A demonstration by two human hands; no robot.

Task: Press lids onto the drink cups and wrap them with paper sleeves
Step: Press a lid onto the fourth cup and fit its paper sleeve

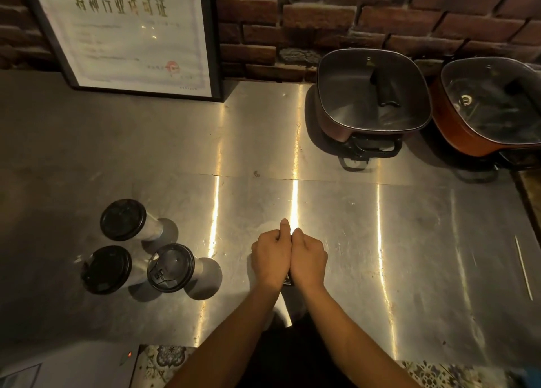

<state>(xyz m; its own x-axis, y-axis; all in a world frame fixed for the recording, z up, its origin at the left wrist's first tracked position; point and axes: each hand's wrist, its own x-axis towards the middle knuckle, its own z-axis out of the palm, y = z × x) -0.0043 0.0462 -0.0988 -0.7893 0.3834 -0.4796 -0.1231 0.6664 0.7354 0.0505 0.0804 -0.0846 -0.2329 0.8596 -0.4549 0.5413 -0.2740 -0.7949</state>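
Three pale drink cups with black lids stand in a cluster at the left of the steel counter: one at the back (123, 219), one at the front left (106, 269) and one at the front right (170, 268). My left hand (270, 259) and my right hand (308, 260) are pressed side by side, fingers curled down, thumbs touching, over a fourth cup. Only a sliver of its black lid (287, 281) and part of its pale body (288, 305) show between my wrists. I see no paper sleeve.
Two square electric pots with glass lids, a dark one (371, 95) and an orange one (491, 109), stand at the back right against the brick wall. A framed certificate (128, 33) leans at the back left. A thin stick (523, 267) lies at the right.
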